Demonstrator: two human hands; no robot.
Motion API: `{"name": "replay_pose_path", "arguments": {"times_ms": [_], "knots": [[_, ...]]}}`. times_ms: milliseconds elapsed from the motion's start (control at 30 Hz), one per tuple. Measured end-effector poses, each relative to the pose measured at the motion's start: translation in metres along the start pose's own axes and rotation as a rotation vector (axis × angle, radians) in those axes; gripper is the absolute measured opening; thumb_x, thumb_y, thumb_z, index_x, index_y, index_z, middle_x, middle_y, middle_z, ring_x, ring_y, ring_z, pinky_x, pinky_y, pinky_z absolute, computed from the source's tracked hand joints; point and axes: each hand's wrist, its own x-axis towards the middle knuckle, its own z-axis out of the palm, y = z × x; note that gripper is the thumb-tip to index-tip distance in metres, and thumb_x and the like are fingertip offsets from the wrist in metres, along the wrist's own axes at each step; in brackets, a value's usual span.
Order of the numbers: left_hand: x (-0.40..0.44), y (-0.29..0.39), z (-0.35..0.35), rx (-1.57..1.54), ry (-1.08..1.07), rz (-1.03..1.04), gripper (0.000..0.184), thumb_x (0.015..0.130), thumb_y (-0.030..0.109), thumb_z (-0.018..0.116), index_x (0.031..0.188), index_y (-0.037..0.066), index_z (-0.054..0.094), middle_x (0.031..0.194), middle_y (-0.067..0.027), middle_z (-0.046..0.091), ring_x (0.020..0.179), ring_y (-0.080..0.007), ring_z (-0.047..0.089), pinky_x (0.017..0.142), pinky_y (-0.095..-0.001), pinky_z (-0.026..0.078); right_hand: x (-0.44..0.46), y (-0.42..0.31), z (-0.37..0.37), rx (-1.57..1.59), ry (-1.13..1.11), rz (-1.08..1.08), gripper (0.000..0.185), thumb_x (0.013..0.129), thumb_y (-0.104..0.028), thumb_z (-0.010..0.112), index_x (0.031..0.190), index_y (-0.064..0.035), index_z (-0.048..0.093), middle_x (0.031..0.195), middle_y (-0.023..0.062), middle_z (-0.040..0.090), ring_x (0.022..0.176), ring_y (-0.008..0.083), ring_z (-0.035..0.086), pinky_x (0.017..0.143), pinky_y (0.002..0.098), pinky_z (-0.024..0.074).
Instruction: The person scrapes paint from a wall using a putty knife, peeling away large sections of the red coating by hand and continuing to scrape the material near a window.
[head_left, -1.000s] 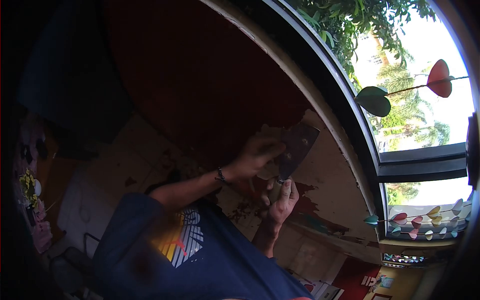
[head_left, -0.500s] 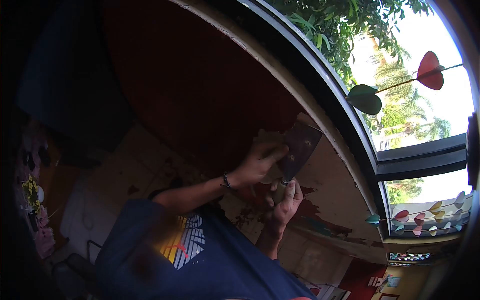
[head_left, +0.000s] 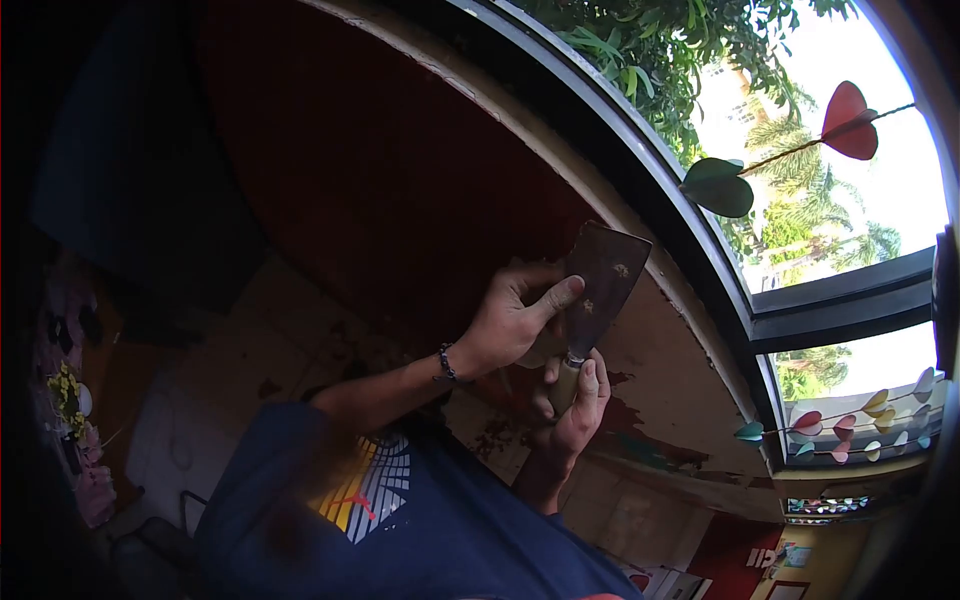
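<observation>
A paint scraper (head_left: 603, 285) with a wide, dark, paint-flecked metal blade is held up in front of the wall. My right hand (head_left: 578, 405) wraps round its pale handle, with the thumb along the side. At the blade's left edge is my left hand (head_left: 515, 320), a dark bracelet on its wrist; its thumb presses on the blade face and its other fingers are partly hidden behind. The wall (head_left: 400, 170) is dark red above, with bare, patchy plaster (head_left: 660, 350) where paint is off. A pale patch below my left hand is too dim to make out.
A dark window frame (head_left: 640, 150) curves along the wall edge, with trees outside. Strings of paper hearts (head_left: 850, 120) hang by the glass. At far left, a surface carries pink cloth (head_left: 95, 490) and yellow flowers (head_left: 65, 400).
The scraper has tilted and its blade has shifted slightly up, showing more of its face. My left thumb now lies on the blade edge. The view has moved a little.
</observation>
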Motion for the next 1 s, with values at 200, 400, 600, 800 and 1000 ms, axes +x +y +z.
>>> {"name": "replay_pose_path", "arguments": {"times_ms": [200,400,600,800,1000], "knots": [[-0.001,-0.016,0.013,-0.051,-0.070,-0.053,0.025,0.090,0.025,0.059,0.085,0.001,0.065,0.071,0.0011,0.061,0.059,-0.0025,0.052,0.052,-0.0197,0.043,-0.001,-0.019,-0.012,0.029,-0.017,-0.032,0.029,0.094,-0.016,0.043,0.115,0.0042,0.049,0.081,0.0137,0.057,0.056,0.0106,0.049,0.036,0.0173,0.0318],[-0.004,-0.013,0.012,-0.066,-0.068,-0.050,0.024,0.091,0.024,0.057,0.088,0.001,0.064,0.064,-0.0017,0.058,0.059,-0.0049,0.055,0.049,-0.0220,0.044,-0.008,-0.012,0.004,0.027,0.045,-0.038,0.030,0.095,-0.020,0.042,0.114,0.0029,0.049,0.074,0.0124,0.055,0.045,0.0087,0.042,0.034,0.0178,0.0280],[-0.001,-0.004,0.007,-0.099,-0.074,-0.041,0.024,0.092,0.024,0.056,0.086,0.001,0.063,0.062,-0.0012,0.056,0.054,-0.0056,0.053,0.043,-0.0213,0.042,-0.007,-0.014,0.015,0.021,0.006,-0.015,0.031,0.095,-0.019,0.043,0.114,0.0050,0.049,0.073,0.0109,0.055,0.045,0.0084,0.041,0.035,0.0182,0.0290],[-0.006,-0.023,0.007,-0.115,-0.029,0.025,0.026,0.092,0.024,0.055,0.084,0.001,0.062,0.063,-0.0012,0.056,0.053,-0.0052,0.051,0.043,-0.0212,0.041,-0.014,-0.015,0.017,-0.219,0.021,-0.128,0.032,0.095,-0.016,0.044,0.117,0.0060,0.052,0.075,0.0096,0.057,0.048,0.0078,0.045,0.038,0.0175,0.0305],[-0.008,-0.015,0.008,-0.182,-0.013,-0.033,0.026,0.092,0.025,0.056,0.083,0.001,0.062,0.061,0.0008,0.053,0.052,-0.0037,0.049,0.039,-0.0203,0.040,-0.013,-0.008,0.015,-0.195,0.029,-0.166,0.032,0.095,-0.016,0.044,0.115,0.0057,0.054,0.076,0.0085,0.058,0.057,0.0086,0.049,0.038,0.0174,0.0320]]}}
